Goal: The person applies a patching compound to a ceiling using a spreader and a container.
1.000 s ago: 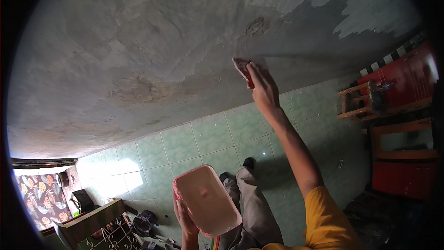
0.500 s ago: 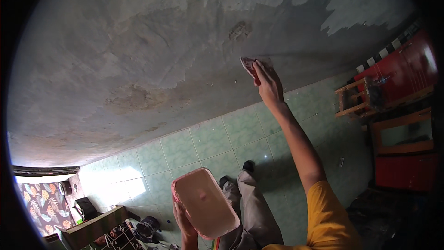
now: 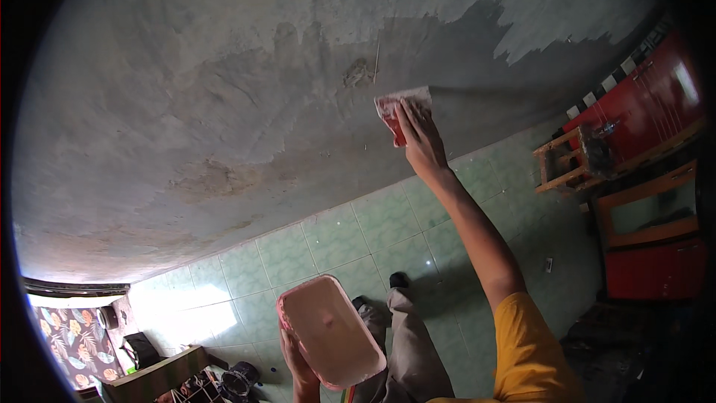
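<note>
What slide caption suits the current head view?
Right hand holds a red spreader at a patchy gray wall; left hand holds a pink rectangular tub over green floor tiles.

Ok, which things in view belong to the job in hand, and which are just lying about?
Apparently in use:
- red scraper, in the right grip
- pink tub, in the left grip
- grey wall

Seemingly just lying about:
- wooden stool
- dark bucket
- red cupboard

Floor (image 3: pixel 328 242), green tile, three to eight o'clock; light patch (image 3: pixel 201 307), eight. Cabinet (image 3: pixel 652 237), red, glass-paned, three o'clock. Curtain (image 3: pixel 74 336), leaf-patterned, eight o'clock.
</note>
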### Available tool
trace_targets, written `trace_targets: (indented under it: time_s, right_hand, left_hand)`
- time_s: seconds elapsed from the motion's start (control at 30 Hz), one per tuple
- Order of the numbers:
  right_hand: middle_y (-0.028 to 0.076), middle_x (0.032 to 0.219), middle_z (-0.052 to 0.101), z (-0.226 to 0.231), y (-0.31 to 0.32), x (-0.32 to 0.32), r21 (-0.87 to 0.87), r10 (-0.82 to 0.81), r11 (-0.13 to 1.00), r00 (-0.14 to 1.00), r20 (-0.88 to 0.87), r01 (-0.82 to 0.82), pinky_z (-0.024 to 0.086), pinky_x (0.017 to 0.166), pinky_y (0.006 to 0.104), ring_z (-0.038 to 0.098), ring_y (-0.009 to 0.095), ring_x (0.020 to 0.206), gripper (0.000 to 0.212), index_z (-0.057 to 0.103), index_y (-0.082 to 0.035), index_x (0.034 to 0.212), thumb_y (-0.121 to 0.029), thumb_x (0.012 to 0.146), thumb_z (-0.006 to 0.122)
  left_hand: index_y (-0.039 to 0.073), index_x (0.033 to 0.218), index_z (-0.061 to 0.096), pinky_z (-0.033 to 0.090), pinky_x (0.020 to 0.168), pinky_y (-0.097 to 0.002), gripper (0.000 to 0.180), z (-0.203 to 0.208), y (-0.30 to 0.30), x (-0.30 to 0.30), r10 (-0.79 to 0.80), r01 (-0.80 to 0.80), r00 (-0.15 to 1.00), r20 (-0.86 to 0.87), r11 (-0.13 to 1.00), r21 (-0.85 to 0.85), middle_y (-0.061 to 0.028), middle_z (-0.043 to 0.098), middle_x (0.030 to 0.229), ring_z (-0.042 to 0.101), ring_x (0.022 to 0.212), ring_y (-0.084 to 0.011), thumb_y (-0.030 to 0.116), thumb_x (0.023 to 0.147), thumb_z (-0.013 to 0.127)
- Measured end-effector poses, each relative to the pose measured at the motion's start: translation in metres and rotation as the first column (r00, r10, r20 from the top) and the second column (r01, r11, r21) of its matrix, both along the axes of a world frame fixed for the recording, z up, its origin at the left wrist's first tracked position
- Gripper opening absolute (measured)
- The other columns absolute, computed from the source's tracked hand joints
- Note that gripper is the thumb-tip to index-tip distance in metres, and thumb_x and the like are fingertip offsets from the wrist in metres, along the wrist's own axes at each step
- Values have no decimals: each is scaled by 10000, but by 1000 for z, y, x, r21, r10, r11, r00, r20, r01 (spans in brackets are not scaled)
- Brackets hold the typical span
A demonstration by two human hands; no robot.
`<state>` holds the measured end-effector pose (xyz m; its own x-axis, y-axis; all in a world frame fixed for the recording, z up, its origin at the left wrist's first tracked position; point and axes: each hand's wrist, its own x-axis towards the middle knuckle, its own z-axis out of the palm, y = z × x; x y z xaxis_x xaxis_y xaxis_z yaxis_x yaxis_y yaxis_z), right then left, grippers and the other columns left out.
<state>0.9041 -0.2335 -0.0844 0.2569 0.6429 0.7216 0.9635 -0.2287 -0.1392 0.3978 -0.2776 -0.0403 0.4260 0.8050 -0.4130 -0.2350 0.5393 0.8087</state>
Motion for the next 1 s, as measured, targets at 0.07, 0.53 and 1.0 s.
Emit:
trace_targets:
  time_s: [0.07, 0.53, 1.0]
  right_hand:
    - [203, 1523, 535, -4, -9, 6, -66, 37, 997, 998, -47, -40, 419, 1166, 528, 503, 440, 1400, 657, 492, -29, 1522, 92, 885, 594]
    - [191, 1496, 568, 37, 13, -21, -7, 68, 998, 991, 113, -68, 453, 1141, 492, 566, 399, 1352, 564, 543, -2, 1468, 67, 910, 581]
    - [201, 1522, 538, 71, 41, -45, 10, -37, 999, 994, 104, 36, 432, 1154, 496, 543, 393, 1377, 591, 494, -6, 1506, 59, 921, 547]
  left_hand:
    - [38, 1527, 415, 505, 1015, -374, 597, 7, 0, 4, -13, 16, 999, -37, 997, 73, -103, 556, 1394, 579, 1224, -207, 476, 1121, 415]
    - [20, 1534, 406, 485, 1037, -369, 611, 2, 4, -3, 31, -31, 999, 10, 999, 23, -107, 542, 1406, 555, 1249, -202, 470, 1121, 414]
    - [25, 1525, 422, 479, 1034, -368, 586, 18, 9, -4, 60, -57, 997, -43, 995, 76, -94, 548, 1381, 558, 1223, -193, 455, 1127, 393]
